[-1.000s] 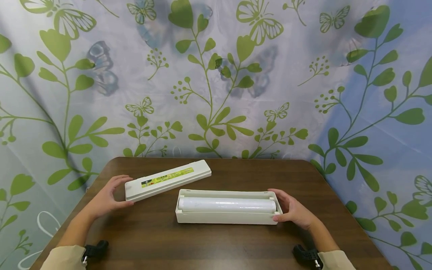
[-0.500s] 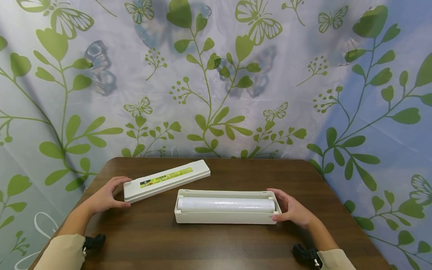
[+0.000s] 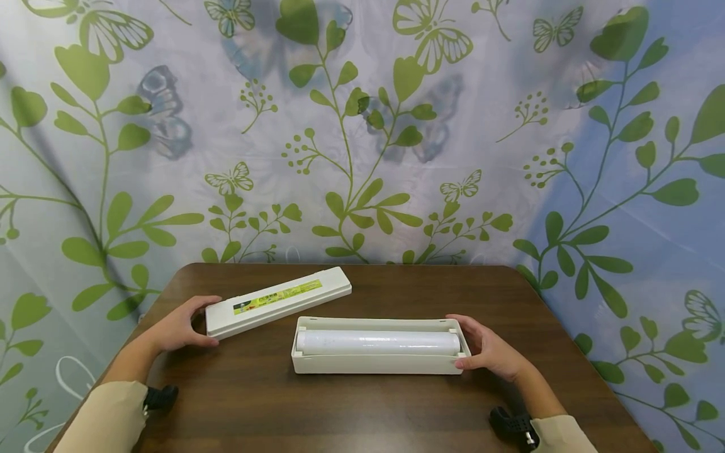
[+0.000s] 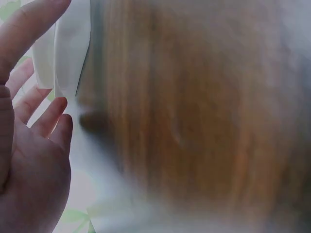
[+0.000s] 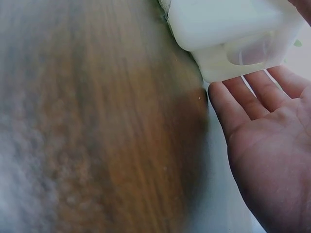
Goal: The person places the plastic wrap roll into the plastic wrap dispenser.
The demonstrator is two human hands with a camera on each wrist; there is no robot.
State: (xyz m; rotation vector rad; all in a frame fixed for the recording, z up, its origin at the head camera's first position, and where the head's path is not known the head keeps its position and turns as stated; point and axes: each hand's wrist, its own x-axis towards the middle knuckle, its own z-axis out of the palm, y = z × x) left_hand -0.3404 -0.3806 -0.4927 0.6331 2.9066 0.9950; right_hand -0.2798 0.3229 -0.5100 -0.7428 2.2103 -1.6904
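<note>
A long white lid [image 3: 235, 318] with a yellow printed label lies slantwise on the table at the left. My left hand [image 3: 178, 327] holds its left end, thumb on the near side and fingers on the far side. In the left wrist view that lid [image 4: 73, 43] shows between thumb and fingers. Nearer the middle sits a white cling film box [image 3: 374, 365], uncovered, with a roll of cling film [image 3: 379, 343] inside. My right hand [image 3: 495, 353] grips the box's right end, thumb on the front wall. The right wrist view shows the box's end [image 5: 214, 63] against the fingertips.
Both things are on a dark brown wooden table [image 3: 362, 415]. Behind and at both sides hangs a pale curtain [image 3: 362, 157] printed with green leaves and butterflies. Each wrist wears a black strap [image 3: 512, 428].
The head view has drifted slightly to the right. My left forearm has shifted a little forward, while the lid, the box and my right hand have stayed in place.
</note>
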